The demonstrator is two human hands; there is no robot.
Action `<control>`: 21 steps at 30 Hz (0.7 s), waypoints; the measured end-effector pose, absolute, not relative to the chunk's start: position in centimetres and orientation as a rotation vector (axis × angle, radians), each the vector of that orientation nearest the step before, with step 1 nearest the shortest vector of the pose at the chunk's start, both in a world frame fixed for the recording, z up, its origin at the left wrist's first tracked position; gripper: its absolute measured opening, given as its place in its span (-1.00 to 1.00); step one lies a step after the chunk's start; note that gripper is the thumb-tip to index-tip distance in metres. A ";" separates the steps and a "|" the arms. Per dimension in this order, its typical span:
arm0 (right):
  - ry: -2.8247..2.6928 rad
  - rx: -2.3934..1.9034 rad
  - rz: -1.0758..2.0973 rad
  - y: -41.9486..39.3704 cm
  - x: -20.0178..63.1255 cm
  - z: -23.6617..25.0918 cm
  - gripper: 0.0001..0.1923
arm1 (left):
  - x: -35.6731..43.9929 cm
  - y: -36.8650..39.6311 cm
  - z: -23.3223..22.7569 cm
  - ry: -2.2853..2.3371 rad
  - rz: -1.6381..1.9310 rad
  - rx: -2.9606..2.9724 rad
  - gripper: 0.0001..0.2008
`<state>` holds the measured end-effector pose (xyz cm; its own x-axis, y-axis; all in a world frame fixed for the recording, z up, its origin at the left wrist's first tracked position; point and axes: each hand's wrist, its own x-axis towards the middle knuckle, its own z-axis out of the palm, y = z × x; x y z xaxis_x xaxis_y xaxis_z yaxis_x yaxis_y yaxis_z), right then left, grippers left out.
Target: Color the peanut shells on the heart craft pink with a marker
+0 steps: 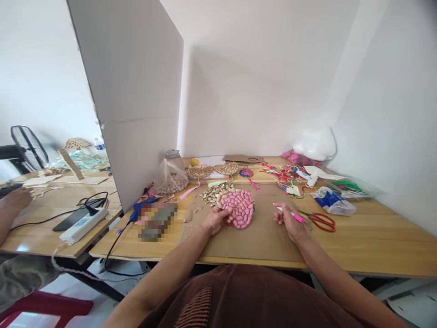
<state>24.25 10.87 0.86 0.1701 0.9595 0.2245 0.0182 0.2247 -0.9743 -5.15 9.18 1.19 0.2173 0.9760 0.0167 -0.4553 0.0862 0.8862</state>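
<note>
My left hand [217, 219] is closed on the left edge of a rounded piece covered with pink shell-like lumps [239, 207], fingers partly under it. A bit of green and yellow shows at its right edge. My right hand [288, 219] grips a white and pink marker [297, 217], apart from the pink piece. Both hands are over a flat cardboard sheet [259, 241]. A heap of pale shells [215, 193] lies just behind the pink piece.
Red-handled scissors [322, 222] lie right of my right hand. A blue glue gun [141, 207] is at left, its cable over the edge. Tangled coloured cords [290, 175] lie behind, near a plastic packet [332, 200]. Left of a grey partition [136, 91], another person's hand [17, 200] shows.
</note>
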 end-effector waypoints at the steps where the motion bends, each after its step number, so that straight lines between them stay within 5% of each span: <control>1: -1.180 -1.117 0.918 10.8 24.2 0.9 -0.50 | -5.2 9.0 1.2 0.728 1.216 0.930 -0.55; 13: -1.033 -1.102 0.879 10.7 24.3 1.3 -0.43 | -3.9 7.2 1.6 0.838 1.287 0.886 -0.60; 21: -0.915 -0.943 0.978 7.6 21.7 7.6 -0.49 | -1.3 3.2 4.5 0.809 1.242 0.843 -0.61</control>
<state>21.74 7.55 7.60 0.2865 0.9389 0.1909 -0.2525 0.2662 -0.9302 -1.34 3.22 4.52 0.1436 0.9877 -0.0618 -0.4557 0.1214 0.8818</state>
